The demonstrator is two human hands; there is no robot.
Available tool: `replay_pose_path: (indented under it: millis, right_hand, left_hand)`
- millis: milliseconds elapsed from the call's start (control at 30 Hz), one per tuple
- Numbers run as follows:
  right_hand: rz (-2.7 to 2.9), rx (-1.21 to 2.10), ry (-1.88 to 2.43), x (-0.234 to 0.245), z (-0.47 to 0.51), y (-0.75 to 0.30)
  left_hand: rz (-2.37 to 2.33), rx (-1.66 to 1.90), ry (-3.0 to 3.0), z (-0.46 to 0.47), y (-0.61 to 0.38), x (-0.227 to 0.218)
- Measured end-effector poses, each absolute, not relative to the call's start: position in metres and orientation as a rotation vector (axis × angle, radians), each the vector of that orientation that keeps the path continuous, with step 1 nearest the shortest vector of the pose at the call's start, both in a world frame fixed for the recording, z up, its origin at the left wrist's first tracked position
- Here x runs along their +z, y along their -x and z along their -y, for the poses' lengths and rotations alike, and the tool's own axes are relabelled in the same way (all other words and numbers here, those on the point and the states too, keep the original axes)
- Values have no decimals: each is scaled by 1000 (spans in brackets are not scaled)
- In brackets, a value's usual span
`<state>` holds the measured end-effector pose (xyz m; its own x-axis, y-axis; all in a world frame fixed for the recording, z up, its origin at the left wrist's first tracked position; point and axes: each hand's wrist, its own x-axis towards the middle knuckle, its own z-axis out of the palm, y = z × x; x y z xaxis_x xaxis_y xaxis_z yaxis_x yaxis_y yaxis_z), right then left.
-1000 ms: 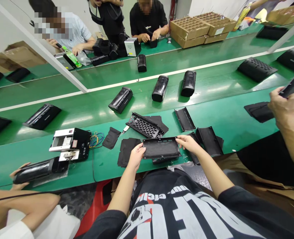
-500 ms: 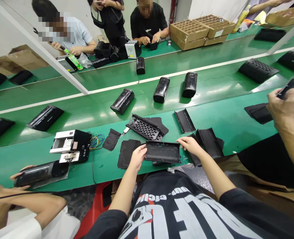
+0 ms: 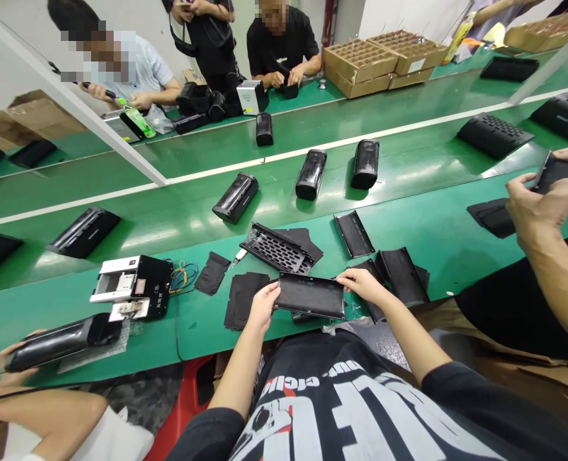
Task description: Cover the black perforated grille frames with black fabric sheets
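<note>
Black rectangular plastic panel [image 3: 310, 296] held up between two hands

Head view: left hand [image 3: 264, 306] and right hand [image 3: 363, 286], well apart, clamp its opposite short edges over the green conveyor belt [image 3: 192, 346]; a dark piece [image 3: 305, 317] beneath is mostly hidden, its kind unclear.

And here we go, both bare hands out front! The left hand [image 3: 263, 306] sits low and angled up, its fingers [image 3: 273, 290] curled inward, while the right hand [image 3: 362, 286] lies flatter, its fingers [image 3: 345, 276] reaching left across toward the other hand. The hands are well apart, each gripping from its own side. The left forearm [image 3: 234, 374] and the right forearm [image 3: 410, 340] angle inward from wide-set elbows, bare up to the black short sleeves [image 3: 470, 400].
</note>
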<state>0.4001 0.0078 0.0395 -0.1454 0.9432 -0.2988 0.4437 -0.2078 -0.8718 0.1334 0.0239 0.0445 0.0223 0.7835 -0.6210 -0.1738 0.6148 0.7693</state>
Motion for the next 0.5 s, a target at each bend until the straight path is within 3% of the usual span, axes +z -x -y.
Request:
replay_pose_path:
  millis: [167, 500]
  right_hand:
    - [1489, 1175, 1701, 31, -11, -420]
    - [922, 361, 2133, -9, -46, -533]
  left_hand:
    - [-1312, 820, -495, -29, -131, 47]
    - [-1721, 748, -699, -21, -74, 10]
